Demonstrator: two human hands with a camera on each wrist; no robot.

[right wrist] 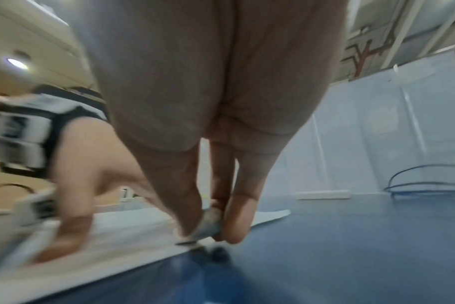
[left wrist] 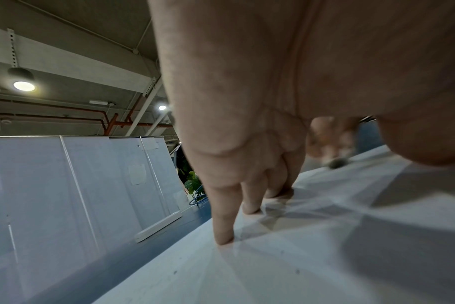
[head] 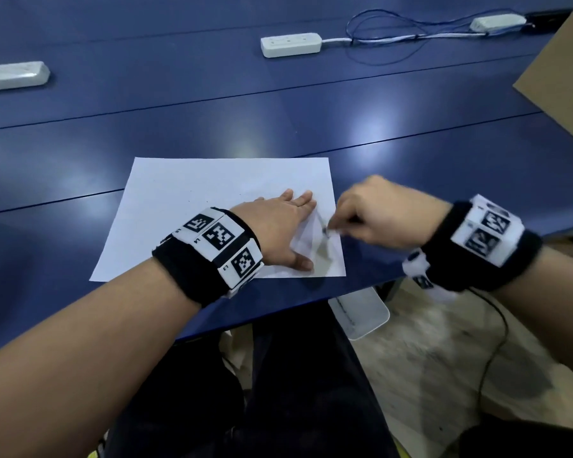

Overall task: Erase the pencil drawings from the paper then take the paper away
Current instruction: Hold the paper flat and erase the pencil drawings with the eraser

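1. One sheet of white paper [head: 192,206] is laid flat on the blue table [head: 411,160], close to the near edge.
2. The left hand [head: 278,226] is spread flat on the sheet's right half, fingers straight, fingertips [left wrist: 223,236] pressed to the surface.
3. A small grey-smudged eraser [right wrist: 208,224] is pinched between the thumb and fingers of the right hand [head: 377,213]; its lower end is set on the paper near the right edge, just beside the left hand's fingers.
4. Faint pencil lines [head: 321,223] are seen on the paper next to the eraser; the shape drawn cannot be made out.
5. The right-wrist view is blurred.
6. Marker-tagged black bands are worn on both wrists [head: 219,246].
7. Two white power strips [head: 290,44] and a loop of blue cable [head: 387,38] are noted at the far side of the table, well apart from the paper.
8. A wrapped white bar [head: 12,76] is seen at far left.
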